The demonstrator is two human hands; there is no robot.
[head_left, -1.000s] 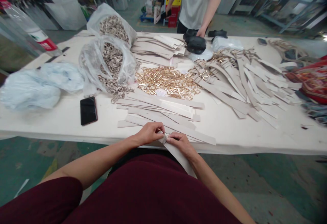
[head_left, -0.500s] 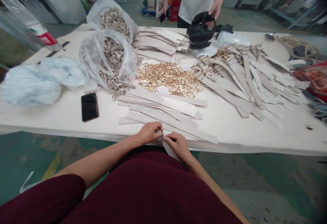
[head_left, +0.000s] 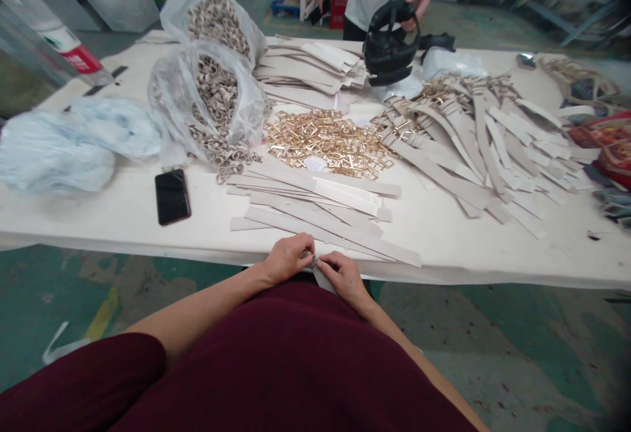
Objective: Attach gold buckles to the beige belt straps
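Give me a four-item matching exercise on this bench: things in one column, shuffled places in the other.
1. flat grey strip
2. black rectangular phone
3. gold metal buckles
4. beige ring-shaped pieces

A. heaped mid-table
B. spilling from clear plastic bag
C. between left hand and right hand
D. front left, lying flat

Pairs: 1-C, 2-D, 3-A, 4-B

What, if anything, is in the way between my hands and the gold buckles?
Loose pale strips, lying low on the table, are between the gold buckles and your left hand and right hand, which pinch a folded strip. You could probably reach over the loose ones; nothing taller is visible on that path.
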